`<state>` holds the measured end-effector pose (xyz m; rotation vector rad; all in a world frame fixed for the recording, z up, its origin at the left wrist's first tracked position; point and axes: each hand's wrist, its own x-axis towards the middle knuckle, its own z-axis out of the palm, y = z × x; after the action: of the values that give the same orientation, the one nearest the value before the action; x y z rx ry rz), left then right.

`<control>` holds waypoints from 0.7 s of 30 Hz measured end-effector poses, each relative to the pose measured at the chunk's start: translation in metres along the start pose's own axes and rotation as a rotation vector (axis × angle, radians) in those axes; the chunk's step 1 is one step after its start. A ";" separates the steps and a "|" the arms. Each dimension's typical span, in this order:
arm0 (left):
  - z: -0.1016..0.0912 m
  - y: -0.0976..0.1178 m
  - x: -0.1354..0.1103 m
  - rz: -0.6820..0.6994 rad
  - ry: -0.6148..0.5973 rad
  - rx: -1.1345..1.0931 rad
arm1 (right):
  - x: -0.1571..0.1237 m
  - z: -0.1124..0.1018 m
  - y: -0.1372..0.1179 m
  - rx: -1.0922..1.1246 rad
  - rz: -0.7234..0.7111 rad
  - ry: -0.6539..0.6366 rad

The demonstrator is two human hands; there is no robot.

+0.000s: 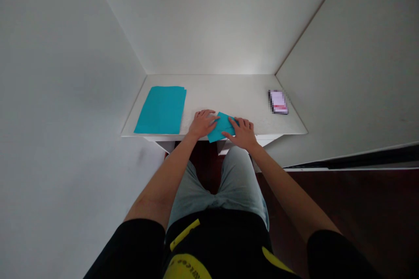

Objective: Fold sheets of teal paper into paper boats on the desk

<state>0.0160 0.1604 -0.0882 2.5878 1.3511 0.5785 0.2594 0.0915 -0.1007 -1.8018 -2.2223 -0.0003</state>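
Note:
A folded teal paper (221, 127) lies at the front edge of the white desk (229, 91), one corner jutting toward me. My left hand (203, 124) rests flat against its left side, fingers touching the paper. My right hand (240, 133) lies across its right part, covering that end. Neither hand appears to pinch the paper. To the left, a neat stack of flat teal paper sheets (160, 110) lies apart from both hands.
A smartphone (279, 102) with a pixelated screen lies at the desk's right end. White walls (209, 17) close in the desk at the back and sides. My knees are under the desk's front edge, and a dark wood floor (343, 209) shows at right.

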 end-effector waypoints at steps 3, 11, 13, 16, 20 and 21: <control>-0.001 0.000 0.002 -0.009 -0.024 -0.014 | -0.004 -0.002 0.006 0.003 -0.022 -0.016; -0.007 0.005 -0.003 0.121 -0.059 -0.076 | -0.013 -0.020 0.032 -0.051 0.000 -0.063; -0.008 0.006 -0.004 0.171 -0.082 -0.074 | -0.013 -0.022 0.032 -0.052 0.005 -0.085; -0.009 0.007 -0.004 0.208 -0.124 -0.069 | -0.010 -0.024 0.029 -0.045 0.017 -0.103; -0.009 0.008 -0.005 0.211 -0.131 -0.069 | -0.007 -0.024 0.034 -0.037 -0.003 -0.119; -0.009 0.008 -0.005 0.210 -0.126 -0.068 | -0.006 -0.024 0.037 -0.031 -0.013 -0.124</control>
<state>0.0158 0.1517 -0.0788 2.6784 1.0124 0.4730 0.3014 0.0898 -0.0852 -1.8505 -2.3312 0.0769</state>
